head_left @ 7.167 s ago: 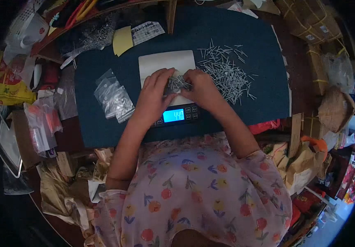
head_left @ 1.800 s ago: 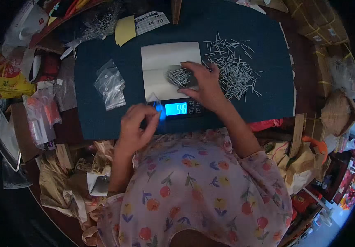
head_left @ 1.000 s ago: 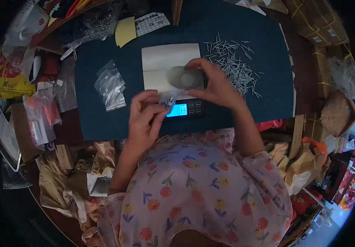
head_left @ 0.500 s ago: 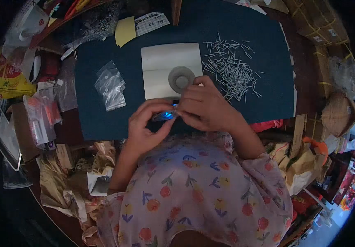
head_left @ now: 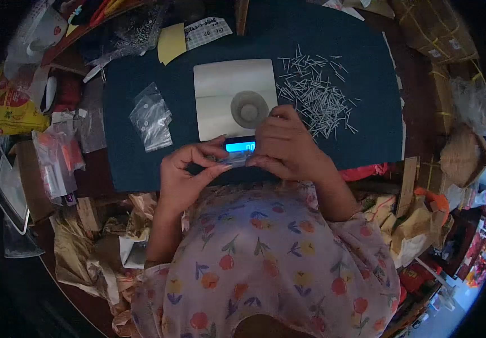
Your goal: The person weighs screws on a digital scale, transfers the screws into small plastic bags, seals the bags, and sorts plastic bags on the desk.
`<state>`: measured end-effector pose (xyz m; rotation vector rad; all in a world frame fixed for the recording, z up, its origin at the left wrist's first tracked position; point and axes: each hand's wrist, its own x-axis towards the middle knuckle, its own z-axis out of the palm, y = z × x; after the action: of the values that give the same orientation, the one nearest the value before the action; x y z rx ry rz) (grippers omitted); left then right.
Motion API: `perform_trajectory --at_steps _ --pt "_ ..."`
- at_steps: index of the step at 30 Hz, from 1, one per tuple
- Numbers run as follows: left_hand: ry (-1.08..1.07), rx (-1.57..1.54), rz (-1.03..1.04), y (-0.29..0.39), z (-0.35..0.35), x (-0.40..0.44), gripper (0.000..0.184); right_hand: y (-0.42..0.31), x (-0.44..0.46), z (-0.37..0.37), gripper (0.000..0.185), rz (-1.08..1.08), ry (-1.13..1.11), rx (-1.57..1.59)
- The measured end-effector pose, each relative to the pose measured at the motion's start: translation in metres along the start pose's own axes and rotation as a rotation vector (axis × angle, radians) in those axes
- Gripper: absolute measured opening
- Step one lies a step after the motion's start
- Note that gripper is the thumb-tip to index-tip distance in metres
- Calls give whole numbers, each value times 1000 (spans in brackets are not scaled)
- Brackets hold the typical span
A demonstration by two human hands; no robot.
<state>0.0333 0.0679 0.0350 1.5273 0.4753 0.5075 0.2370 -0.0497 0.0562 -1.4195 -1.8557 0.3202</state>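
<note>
Between both hands, just in front of the scale, is a small clear plastic bag (head_left: 235, 160). My left hand (head_left: 186, 172) pinches its left end with thumb and fingers. At the other end, my right hand (head_left: 288, 146) has its fingers closed on the bag's edge. A white digital scale (head_left: 215, 93) lies flat behind the hands, its blue display (head_left: 237, 147) lit and partly covered by fingers. On the scale sits a small round grey cup (head_left: 249, 108), with no contents that I can make out. Thin metal nails or pins (head_left: 322, 98) lie in a loose pile right of the scale.
Several clear plastic bags (head_left: 151, 119) lie on the dark green mat (head_left: 141, 169), left of the scale. A yellow paper (head_left: 171, 42) and a handwritten note (head_left: 208, 32) are at the back. Cardboard boxes (head_left: 434, 28) stand far right, and crumpled brown paper (head_left: 82, 253) lies lower left.
My left hand has moved slightly left and down, and the bag has come down towards me. More of the lit scale display now shows. My right hand has shifted a little to the right.
</note>
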Motion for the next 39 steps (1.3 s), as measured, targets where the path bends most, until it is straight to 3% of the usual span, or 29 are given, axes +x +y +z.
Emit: perform_trajectory --at_steps 2,5,7,10,12,15,18,24,27,33,39 --pt "-17 44 -18 1 -4 -1 16 7 -2 2 17 25 -51 32" --pt "-38 80 -110 7 -23 -10 15 21 -13 -5 22 243 11 120" --pt "-28 37 -267 19 -42 -20 14 37 -24 -18 24 459 120 16" --pt "-45 290 -357 23 -80 -41 10 69 -53 -51 35 757 257 -282" --pt "-94 431 -525 30 -99 -49 8 111 -93 -63 46 915 211 -601" --pt "-72 676 -730 15 -107 -55 7 116 -90 -62 54 1258 125 -599" --pt "-3 731 -529 -6 -99 -54 15 100 -72 -43 56 1024 124 -543" --pt "54 737 -373 -2 -73 -37 23 97 -55 -32 53 909 -30 -398" --pt "66 729 -296 5 -69 -33 21 105 -63 -42 50 776 48 -196" --pt "94 724 -321 1 -66 -31 17 97 -65 -65 39 983 353 212" --pt "98 679 -236 -8 -62 -29 18 101 -59 -70 33 1029 378 67"
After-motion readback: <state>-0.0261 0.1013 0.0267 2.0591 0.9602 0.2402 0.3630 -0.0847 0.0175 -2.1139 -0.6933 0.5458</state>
